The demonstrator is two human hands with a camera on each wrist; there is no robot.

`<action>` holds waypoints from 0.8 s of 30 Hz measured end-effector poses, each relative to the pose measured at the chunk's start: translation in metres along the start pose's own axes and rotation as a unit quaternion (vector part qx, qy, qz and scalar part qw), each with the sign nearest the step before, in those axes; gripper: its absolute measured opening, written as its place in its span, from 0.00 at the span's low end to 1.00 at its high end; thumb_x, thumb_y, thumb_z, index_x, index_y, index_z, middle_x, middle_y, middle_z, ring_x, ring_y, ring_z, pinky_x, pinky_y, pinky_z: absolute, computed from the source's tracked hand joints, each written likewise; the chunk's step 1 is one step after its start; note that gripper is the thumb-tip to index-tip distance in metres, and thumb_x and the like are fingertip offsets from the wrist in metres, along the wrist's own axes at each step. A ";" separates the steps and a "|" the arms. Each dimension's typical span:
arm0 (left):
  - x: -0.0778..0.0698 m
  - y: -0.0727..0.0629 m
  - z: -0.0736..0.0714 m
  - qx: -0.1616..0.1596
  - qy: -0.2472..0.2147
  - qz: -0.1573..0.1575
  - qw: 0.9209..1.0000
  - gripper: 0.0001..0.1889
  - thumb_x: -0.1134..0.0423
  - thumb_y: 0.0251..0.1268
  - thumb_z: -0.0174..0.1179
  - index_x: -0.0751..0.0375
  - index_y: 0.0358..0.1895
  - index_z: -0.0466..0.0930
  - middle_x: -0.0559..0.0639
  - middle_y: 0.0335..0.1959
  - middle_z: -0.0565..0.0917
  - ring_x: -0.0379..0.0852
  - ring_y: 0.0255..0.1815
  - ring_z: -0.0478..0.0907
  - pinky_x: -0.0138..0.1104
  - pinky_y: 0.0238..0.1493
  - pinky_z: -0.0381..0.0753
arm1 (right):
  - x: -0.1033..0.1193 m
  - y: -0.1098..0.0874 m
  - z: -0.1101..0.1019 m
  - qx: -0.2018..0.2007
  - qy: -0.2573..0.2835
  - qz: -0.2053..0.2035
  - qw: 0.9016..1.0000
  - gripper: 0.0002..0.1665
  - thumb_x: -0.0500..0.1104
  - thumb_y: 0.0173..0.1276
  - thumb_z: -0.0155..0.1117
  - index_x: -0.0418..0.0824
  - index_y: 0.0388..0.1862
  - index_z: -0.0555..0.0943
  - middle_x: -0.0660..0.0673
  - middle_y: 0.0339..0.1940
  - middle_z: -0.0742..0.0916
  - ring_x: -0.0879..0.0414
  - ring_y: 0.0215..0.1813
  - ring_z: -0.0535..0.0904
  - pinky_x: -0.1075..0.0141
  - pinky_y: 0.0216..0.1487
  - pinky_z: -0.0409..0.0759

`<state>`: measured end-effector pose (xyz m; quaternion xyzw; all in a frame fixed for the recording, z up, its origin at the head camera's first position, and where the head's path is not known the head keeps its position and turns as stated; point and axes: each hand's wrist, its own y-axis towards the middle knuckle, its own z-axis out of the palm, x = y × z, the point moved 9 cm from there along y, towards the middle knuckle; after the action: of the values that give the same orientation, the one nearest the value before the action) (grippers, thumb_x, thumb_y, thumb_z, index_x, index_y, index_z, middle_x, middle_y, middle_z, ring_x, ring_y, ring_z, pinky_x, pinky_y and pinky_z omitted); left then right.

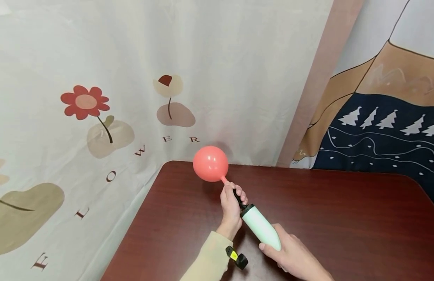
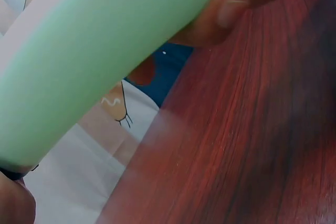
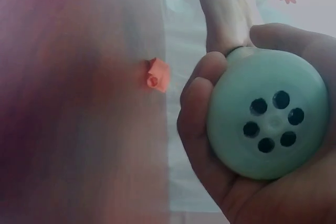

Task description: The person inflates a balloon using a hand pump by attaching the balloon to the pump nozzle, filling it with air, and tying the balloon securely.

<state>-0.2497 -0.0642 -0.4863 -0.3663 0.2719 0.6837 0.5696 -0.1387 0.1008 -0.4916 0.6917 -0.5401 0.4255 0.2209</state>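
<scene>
A round, inflated coral-red balloon point(image 1: 210, 163) stands out beyond my left hand point(image 1: 232, 203). That hand grips the balloon's neck together with the black front part of a hand balloon pump point(image 1: 262, 227). My right hand point(image 1: 290, 249) wraps around the rear of the pump's mint-green barrel, fingers on one side and thumb on the other. In the right wrist view the barrel's rounded end point(image 3: 275, 121) faces the camera and shows a ring of several dark holes. The barrel crosses the left wrist view at a slant, with right-hand fingertips point(image 2: 226, 17) curled against it.
A dark red wood-grain table point(image 1: 343, 218) lies under both hands. Behind it hangs a pale curtain point(image 1: 245, 78) with printed flowers, beside a dark blue printed cloth point(image 1: 378, 144). A black-and-yellow wrist device point(image 1: 237, 257) sits at the left sleeve. A small coral-red object point(image 3: 157, 74) shows near the table's edge.
</scene>
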 end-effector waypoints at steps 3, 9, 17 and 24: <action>0.000 0.001 -0.002 0.004 0.004 -0.003 1.000 0.18 0.59 0.86 0.38 0.57 0.30 0.66 0.45 0.20 0.67 0.37 0.16 0.66 0.26 0.18 0.68 | -0.005 -0.001 0.008 0.011 0.040 0.017 0.999 0.33 0.57 0.71 0.69 0.39 0.64 0.72 0.49 0.32 0.80 0.58 0.26 0.76 0.65 0.26 0.75; -0.010 0.016 -0.020 -0.013 -0.013 -0.003 1.000 0.18 0.63 0.84 0.37 0.58 0.28 0.65 0.45 0.19 0.66 0.37 0.15 0.65 0.26 0.17 0.68 | -0.017 -0.008 0.017 0.040 0.092 0.037 0.994 0.37 0.54 0.72 0.69 0.35 0.69 0.70 0.45 0.31 0.81 0.53 0.21 0.77 0.63 0.23 0.76; -0.032 0.038 -0.045 -0.057 -0.049 0.012 0.997 0.17 0.58 0.87 0.37 0.54 0.32 0.63 0.45 0.21 0.67 0.37 0.17 0.65 0.26 0.18 0.68 | -0.023 -0.019 0.000 0.035 -0.021 0.011 0.999 0.35 0.55 0.67 0.73 0.38 0.64 0.75 0.50 0.40 0.83 0.61 0.33 0.76 0.65 0.33 0.75; -0.023 0.025 -0.025 -0.027 -0.021 0.010 0.999 0.17 0.59 0.86 0.37 0.56 0.31 0.65 0.44 0.21 0.67 0.37 0.17 0.65 0.26 0.19 0.69 | -0.016 -0.008 0.001 0.027 -0.024 0.027 0.999 0.36 0.58 0.67 0.73 0.38 0.63 0.74 0.49 0.40 0.84 0.56 0.34 0.78 0.60 0.33 0.77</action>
<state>-0.2677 -0.1023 -0.4838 -0.3640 0.2455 0.7041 0.5581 -0.1314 0.1122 -0.5042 0.6928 -0.5522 0.4285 0.1776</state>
